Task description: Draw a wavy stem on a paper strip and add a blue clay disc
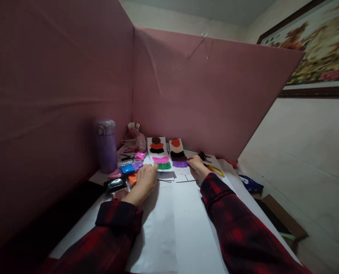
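Two white cards with bands of coloured, clay-like material lie side by side at the far end of the table. The left card [160, 155] carries brown, orange, black, pink and green patches. On the right card [177, 149] are orange, beige, black, brown, purple and pale ones. My left hand [144, 179] is closed at the lower left edge of the left card, its fingertips by the green band. With fingers pinched, my right hand [197, 168] grips the right edge of the right card beside the purple band. My thumbs are partly hidden.
Left of the cards lie several coloured clay packets [127, 169] and a purple bottle [106, 146]. A plastic bag [135, 139] sits behind them. Yellow-handled scissors [216, 171] and a dark object [203, 156] lie to the right. Pink panels [203, 95] stand behind and left.
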Demonstrator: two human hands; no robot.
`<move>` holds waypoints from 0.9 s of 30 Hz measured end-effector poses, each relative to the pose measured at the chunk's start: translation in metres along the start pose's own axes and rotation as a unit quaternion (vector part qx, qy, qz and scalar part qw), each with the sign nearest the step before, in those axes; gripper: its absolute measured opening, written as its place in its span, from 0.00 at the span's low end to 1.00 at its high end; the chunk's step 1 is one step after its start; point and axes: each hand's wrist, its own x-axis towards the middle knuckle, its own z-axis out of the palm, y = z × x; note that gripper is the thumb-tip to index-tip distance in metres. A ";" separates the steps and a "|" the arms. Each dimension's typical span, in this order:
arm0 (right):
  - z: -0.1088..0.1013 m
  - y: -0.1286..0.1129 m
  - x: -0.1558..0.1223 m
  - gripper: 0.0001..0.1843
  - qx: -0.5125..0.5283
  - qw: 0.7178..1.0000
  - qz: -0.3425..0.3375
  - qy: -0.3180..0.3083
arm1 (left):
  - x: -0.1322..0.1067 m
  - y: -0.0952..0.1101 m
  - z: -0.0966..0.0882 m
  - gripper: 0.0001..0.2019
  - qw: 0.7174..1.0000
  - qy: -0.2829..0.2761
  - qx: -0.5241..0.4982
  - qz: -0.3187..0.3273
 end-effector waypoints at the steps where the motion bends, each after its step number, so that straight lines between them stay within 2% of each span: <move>1: -0.002 -0.004 -0.001 0.18 0.001 1.000 0.013 -0.002 | 0.001 -0.001 0.001 0.16 1.000 0.006 -0.003 -0.007; 5: -0.006 -0.024 -0.007 0.13 0.049 0.997 0.041 -0.035 | 0.005 -0.002 0.005 0.16 0.999 0.035 -0.019 -0.030; 9: 0.006 -0.044 -0.021 0.22 0.157 0.976 0.056 -0.143 | 0.007 -0.002 0.006 0.15 0.996 0.070 -0.044 -0.032; 11: 0.012 -0.050 -0.026 0.18 0.224 0.956 0.056 -0.184 | 0.007 -0.002 0.004 0.13 0.994 0.089 -0.059 -0.025; 13: 0.014 -0.055 -0.027 0.11 0.289 0.936 0.046 -0.197 | 0.009 -0.003 0.002 0.12 0.990 0.113 -0.075 -0.028; 15: 0.012 -0.059 -0.025 0.08 0.352 0.916 0.029 -0.189 | 0.011 -0.006 0.000 0.13 0.985 0.140 -0.089 -0.048; 19: -0.002 -0.061 -0.014 0.15 0.467 0.873 -0.008 -0.142 | 0.014 -0.011 0.001 0.14 0.975 0.173 -0.101 -0.094; 23: -0.022 -0.057 -0.006 0.15 0.541 0.834 -0.027 -0.106 | 0.014 -0.012 0.005 0.14 0.977 0.158 -0.099 -0.100; 27: -0.045 -0.054 -0.003 0.16 0.587 0.803 -0.049 -0.091 | 0.013 -0.010 0.007 0.12 0.986 0.122 -0.087 -0.069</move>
